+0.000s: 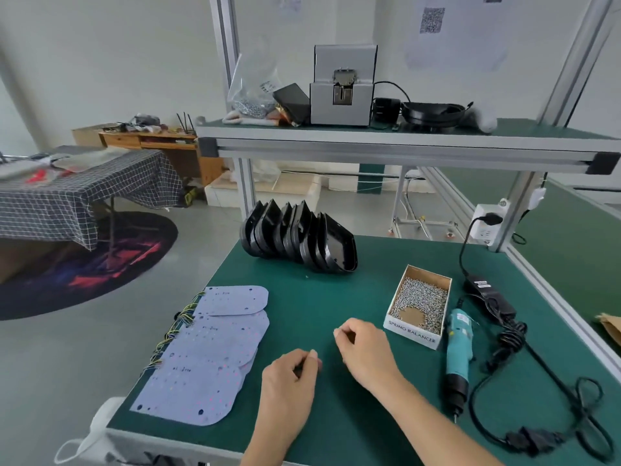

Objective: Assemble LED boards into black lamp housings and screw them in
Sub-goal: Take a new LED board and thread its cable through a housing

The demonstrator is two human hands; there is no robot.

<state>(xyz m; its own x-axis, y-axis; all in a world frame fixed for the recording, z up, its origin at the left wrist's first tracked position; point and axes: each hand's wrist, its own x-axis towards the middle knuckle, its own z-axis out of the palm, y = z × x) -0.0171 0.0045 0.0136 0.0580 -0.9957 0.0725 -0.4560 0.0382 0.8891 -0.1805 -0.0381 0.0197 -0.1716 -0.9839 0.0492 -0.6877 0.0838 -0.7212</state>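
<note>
Several white LED boards (pixel 215 358) with coloured wires lie overlapped along the left side of the green mat (pixel 322 297). A row of black lamp housings (pixel 302 240) stands on edge at the back of the mat. A cardboard box of screws (pixel 420 302) sits to the right, with a teal electric screwdriver (pixel 458 348) lying beside it. My left hand (pixel 290 375) and my right hand (pixel 364 351) rest on the mat in front of me with fingers curled in. I see nothing held in either hand.
A black power adapter (pixel 484 290) and its tangled cable (pixel 537 398) lie right of the screwdriver, plugged into a socket (pixel 487 223). A shelf (pixel 403 142) overhead carries a grey screw feeder (pixel 341 89), a bag and a black housing. A white mask (pixel 100 428) hangs at the table's front left corner.
</note>
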